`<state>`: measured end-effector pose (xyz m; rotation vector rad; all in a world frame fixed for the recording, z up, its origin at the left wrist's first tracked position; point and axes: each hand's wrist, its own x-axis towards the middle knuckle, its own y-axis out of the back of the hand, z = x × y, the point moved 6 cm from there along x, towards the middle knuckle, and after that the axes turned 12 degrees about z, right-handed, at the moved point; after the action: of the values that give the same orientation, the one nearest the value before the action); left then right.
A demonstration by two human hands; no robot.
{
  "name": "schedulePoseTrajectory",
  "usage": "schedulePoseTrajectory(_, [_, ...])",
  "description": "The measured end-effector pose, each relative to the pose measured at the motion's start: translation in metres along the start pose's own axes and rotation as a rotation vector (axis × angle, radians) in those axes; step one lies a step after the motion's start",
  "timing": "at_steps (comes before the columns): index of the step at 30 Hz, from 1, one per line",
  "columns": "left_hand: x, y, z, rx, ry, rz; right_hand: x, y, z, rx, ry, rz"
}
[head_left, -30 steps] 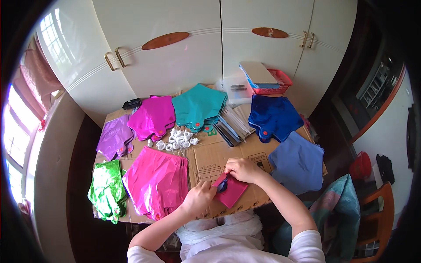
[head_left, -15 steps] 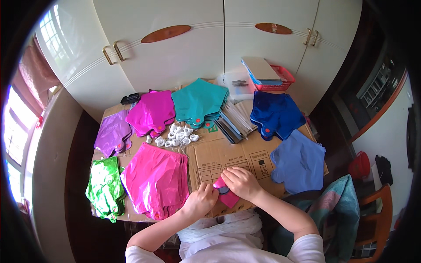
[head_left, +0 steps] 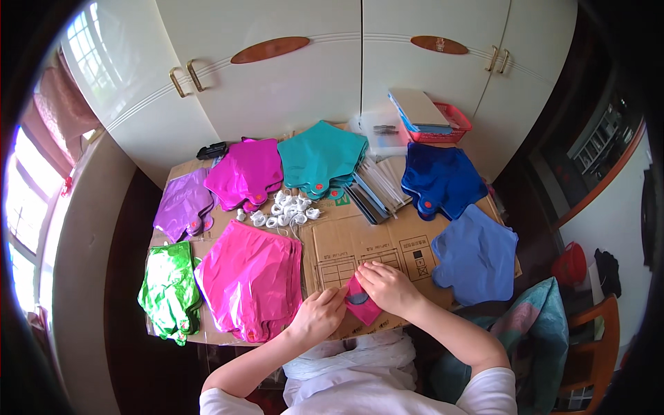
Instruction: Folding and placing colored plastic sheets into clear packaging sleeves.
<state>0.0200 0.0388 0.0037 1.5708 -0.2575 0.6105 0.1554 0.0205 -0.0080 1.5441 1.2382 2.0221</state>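
Note:
A small folded piece of pink foil (head_left: 366, 314), which looks like a flat foil balloon, lies on the cardboard near the front edge, with a dark greyish round patch on it. My left hand (head_left: 319, 313) is at its left edge, fingers bent and pressed together on it; the fingertips are partly hidden. My right hand (head_left: 389, 287) rests over its upper right side, fingers stretched out and lying against it. To the left is a stack of larger pink foil balloons (head_left: 250, 277). Several small white ribbon coils (head_left: 287, 209) lie in a heap beyond my hands.
Around the cardboard (head_left: 332, 242) lie stacks of foil balloons: green (head_left: 168, 287), lilac (head_left: 181, 207), magenta (head_left: 245, 173), teal (head_left: 321, 158), dark blue (head_left: 443, 176) and light blue (head_left: 476, 256). Flat strips (head_left: 377, 187) and a red basket (head_left: 456, 121) are at the back. A wooden chair (head_left: 598, 339) stands right.
My left hand has shifted slightly along the left edge of the pink foil. More of the dark patch shows, and the foil sits flatter. The whole view has moved a little.

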Motion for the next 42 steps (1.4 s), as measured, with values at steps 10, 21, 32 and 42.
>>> schedulePoseTrajectory(10, [-0.010,-0.001,0.000,-0.005,0.036,-0.073,-0.010,0.012,-0.008,0.173,-0.086,-0.202])
schedulePoseTrajectory(21, [-0.015,0.004,-0.001,-0.189,0.176,-0.024,-0.021,0.001,-0.006,0.241,-0.064,-0.222])
schedulePoseTrajectory(32, [0.079,-0.006,-0.086,0.060,-0.006,0.189,-0.029,0.015,-0.021,0.204,-0.054,-0.351])
schedulePoseTrajectory(42, [0.113,-0.063,-0.098,0.133,-0.144,0.155,-0.039,0.027,-0.030,0.167,-0.061,-0.370])
